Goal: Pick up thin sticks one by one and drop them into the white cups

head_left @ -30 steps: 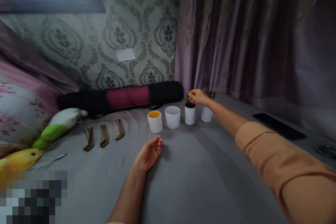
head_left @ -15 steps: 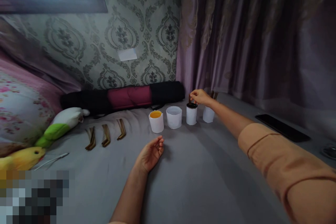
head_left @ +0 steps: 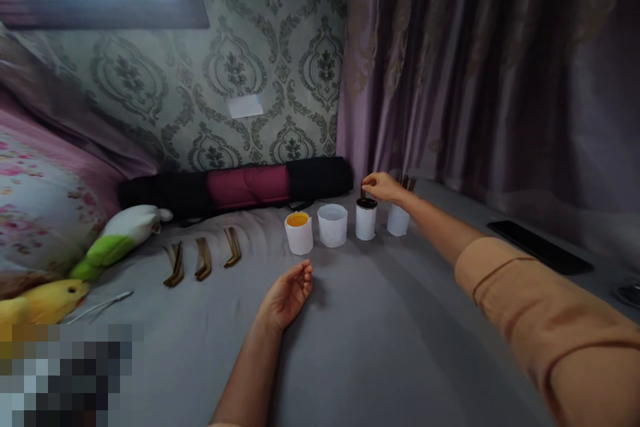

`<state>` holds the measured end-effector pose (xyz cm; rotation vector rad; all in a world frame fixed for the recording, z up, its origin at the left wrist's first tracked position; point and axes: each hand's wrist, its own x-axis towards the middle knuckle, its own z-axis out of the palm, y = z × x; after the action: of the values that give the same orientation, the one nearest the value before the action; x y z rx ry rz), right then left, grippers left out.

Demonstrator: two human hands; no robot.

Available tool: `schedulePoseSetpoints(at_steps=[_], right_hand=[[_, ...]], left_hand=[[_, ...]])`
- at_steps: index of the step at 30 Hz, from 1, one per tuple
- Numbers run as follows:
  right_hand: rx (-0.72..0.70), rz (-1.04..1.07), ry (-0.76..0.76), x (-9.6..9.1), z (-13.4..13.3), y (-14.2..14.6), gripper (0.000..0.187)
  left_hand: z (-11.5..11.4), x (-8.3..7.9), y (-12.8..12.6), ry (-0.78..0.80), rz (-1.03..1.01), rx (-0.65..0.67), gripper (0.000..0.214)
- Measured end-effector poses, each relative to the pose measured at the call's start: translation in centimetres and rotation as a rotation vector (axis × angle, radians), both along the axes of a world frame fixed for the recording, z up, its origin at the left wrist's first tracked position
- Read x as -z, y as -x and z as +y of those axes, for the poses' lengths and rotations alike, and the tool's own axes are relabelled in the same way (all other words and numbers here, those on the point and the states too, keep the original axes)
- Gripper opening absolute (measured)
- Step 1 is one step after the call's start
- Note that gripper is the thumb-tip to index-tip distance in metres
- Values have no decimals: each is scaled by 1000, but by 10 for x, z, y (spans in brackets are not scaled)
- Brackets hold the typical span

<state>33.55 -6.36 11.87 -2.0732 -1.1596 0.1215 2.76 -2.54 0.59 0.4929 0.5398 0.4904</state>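
My right hand [head_left: 381, 185] pinches a thin brown stick-like piece [head_left: 363, 192] and holds it upright at the mouth of a white cup [head_left: 366, 221] with a dark inside. Whether its lower end is inside the cup or behind the rim is hard to tell. Resting on the grey sheet, my left hand [head_left: 290, 295] is half curled, palm turned inward, with nothing in it. Close above its fingertips stands a white cup with an orange-yellow inside [head_left: 299, 239]. A wider white cup [head_left: 333, 227] is between those two. Partly behind my right wrist, another white cup [head_left: 397, 220] holds several brown sticks.
Three bundles of bent brown pieces [head_left: 203, 260] lie at the left. Plush toys [head_left: 120, 233] and a white cable [head_left: 103, 305] are beyond them. A long black and maroon bag [head_left: 247, 185] lies along the wall. A black phone-like slab [head_left: 540, 247] rests at the right.
The view has shifted slightly. The brown piece in my right hand stays at the dark cup's mouth, and my left hand keeps its pose.
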Motion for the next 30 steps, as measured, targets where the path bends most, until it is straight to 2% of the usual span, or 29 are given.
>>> schedulePoseSetpoints(at_steps=[6,30], right_hand=[[6,-101,7,3,5,-5,19],[-39,41,0,2,3,6,15]], left_hand=[[-1,-3,0,5,17,-6,12],[-2,-5,0,4,12,-2,11]])
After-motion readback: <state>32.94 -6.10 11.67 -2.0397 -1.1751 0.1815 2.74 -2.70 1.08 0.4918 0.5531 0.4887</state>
